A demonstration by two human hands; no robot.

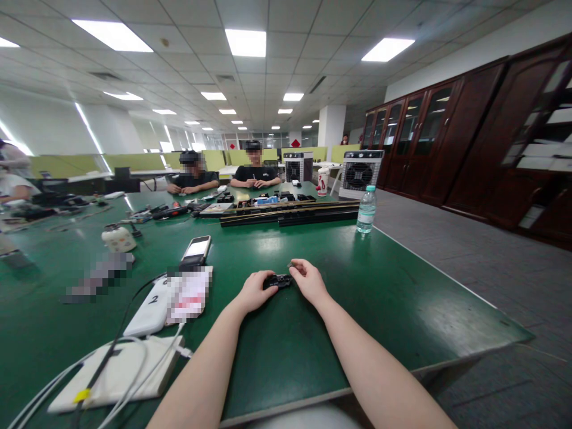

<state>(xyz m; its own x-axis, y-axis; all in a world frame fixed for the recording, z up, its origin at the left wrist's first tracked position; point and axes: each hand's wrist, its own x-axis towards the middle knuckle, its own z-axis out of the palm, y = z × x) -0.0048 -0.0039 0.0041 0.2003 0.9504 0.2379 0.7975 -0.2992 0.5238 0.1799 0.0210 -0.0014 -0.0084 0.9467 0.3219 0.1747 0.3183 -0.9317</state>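
A small black part with an uneven, detailed top (280, 281) is at the middle of the green table (286, 351); its exact kind is too small to make out. My left hand (257, 291) is closed on its left end, thumb in front and fingers behind. At its right end is my right hand (308, 280), thumb and forefinger pinched together. A tiny dark bit (290, 266) shows at those fingertips, too small to name.
Left of my arms lie a phone (195, 251), a white power bank (149, 307) and a white slab with cables (129, 372). Black bars (313, 215) and a water bottle (366, 210) stand farther back. Two people (254, 170) sit across the table.
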